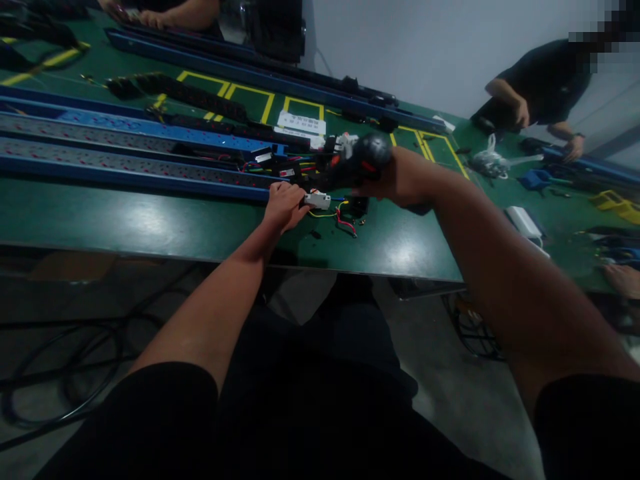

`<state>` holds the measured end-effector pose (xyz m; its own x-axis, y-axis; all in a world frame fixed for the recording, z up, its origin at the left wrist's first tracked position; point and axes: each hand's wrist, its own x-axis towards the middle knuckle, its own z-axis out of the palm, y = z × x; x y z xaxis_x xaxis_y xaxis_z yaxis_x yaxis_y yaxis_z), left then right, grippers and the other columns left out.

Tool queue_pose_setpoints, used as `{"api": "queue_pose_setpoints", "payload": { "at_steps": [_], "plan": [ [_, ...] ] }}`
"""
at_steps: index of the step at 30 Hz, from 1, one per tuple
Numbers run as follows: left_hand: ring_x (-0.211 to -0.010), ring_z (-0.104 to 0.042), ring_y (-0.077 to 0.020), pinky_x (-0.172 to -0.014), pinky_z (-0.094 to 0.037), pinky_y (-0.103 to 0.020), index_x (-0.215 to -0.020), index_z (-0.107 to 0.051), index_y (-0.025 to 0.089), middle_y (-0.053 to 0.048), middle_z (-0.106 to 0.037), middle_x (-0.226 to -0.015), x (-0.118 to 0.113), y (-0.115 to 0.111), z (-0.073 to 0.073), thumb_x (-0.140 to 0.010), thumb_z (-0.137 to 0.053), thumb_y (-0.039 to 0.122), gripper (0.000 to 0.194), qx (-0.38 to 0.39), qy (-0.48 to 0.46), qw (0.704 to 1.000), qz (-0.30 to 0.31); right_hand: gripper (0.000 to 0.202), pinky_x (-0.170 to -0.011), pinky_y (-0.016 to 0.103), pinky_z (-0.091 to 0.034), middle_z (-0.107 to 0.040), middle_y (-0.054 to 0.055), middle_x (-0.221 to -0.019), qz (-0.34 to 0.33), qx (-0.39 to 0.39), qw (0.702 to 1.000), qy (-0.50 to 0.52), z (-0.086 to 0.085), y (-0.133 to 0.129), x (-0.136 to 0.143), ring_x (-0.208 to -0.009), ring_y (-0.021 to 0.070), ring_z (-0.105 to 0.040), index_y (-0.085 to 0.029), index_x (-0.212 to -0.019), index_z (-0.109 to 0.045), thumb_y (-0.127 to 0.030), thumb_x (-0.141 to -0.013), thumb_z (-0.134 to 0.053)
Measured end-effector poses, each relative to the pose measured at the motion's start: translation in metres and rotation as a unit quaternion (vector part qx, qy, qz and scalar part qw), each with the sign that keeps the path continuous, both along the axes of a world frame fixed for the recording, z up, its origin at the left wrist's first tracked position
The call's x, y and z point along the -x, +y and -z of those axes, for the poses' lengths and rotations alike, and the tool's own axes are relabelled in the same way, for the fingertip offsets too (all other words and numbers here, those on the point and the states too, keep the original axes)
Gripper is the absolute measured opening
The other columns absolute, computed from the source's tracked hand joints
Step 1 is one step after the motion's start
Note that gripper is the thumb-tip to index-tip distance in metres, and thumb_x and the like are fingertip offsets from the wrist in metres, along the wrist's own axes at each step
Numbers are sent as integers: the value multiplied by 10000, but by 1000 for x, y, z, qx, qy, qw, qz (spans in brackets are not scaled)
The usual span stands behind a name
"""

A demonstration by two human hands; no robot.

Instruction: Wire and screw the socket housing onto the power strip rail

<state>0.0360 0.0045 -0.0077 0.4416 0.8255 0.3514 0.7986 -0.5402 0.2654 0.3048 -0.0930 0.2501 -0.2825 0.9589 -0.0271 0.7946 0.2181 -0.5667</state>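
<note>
My left hand rests on the green table and pinches a small white component that has yellow, red and blue wires trailing from it. My right hand is raised just right of it and grips a black power screwdriver with red marks, its tip pointing down-left toward the white component. Behind both hands lies a long blue power strip housing with its wired end open.
More long blue strips lie across the table's far side, with yellow floor-style markings. A white box, blue and yellow bins and tools sit at right. Another person's arms work at far right, another's at top left.
</note>
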Motion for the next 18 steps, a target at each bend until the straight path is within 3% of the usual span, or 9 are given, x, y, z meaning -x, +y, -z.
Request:
{"api": "queue_pose_setpoints", "payload": {
  "at_steps": [1, 3, 7, 11, 14, 18],
  "plan": [
    [-1324, -578, -430, -1218, -377, -634, -1180, -762, 291, -142, -761, -1276, 0, 0, -1, -1102, -672, 535, 272, 0, 0, 1000, 2, 281, -952, 384, -707, -789, 5, -898, 17, 12, 999, 24, 12, -15, -16, -963, 240, -798, -203, -1014, -810, -249, -812, -1000],
    [-1330, -596, -438, -1218, -375, -633, -1192, -782, 273, -158, -773, -1278, -1, -1, -4, -1100, -664, 520, 288, 4, 4, 1000, 4, 297, -869, 422, -732, -799, 29, -921, 114, 12, 988, 101, 41, -47, -46, -889, 249, -784, -229, -1062, -792, -325, -837, -960],
    [-1364, -606, -450, -1226, -361, -639, -1261, -808, 264, -177, -788, -1319, -2, -1, -8, -1088, -637, 425, 292, 14, 4, 1000, -3, 325, -748, 437, -725, -777, 63, -841, 307, 16, 938, 160, 108, -103, -91, -763, 265, -760, -247, -1049, -785, -415, -826, -951],
    [-1369, -599, -441, -1236, -357, -634, -1299, -811, 287, -171, -780, -1326, -2, -3, -8, -1116, -600, 426, 313, 10, 7, 1000, -6, 404, -703, 407, -703, -759, 51, -782, 397, 12, 898, 188, 163, -135, -122, -739, 287, -789, -256, -1020, -790, -526, -773, -961],
    [-1353, -597, -423, -1229, -372, -608, -1260, -805, 293, -161, -754, -1328, -2, -4, -10, -1153, -575, 487, 318, 10, 13, 1000, -17, 506, -714, 418, -717, -822, 66, -914, 407, -7, 888, 212, 187, -147, -134, -742, 286, -800, -287, -1051, -801, -611, -709, -986],
    [-1338, -592, -419, -1234, -378, -613, -1212, -789, 291, -154, -736, -1311, -1, -5, -11, -1157, -578, 503, 304, 20, 18, 999, -21, 523, -772, 456, -743, -846, 87, -969, 405, -23, 890, 208, 199, -154, -136, -815, 319, -835, -294, -1014, -796, -679, -707, -971]
  ]
}}
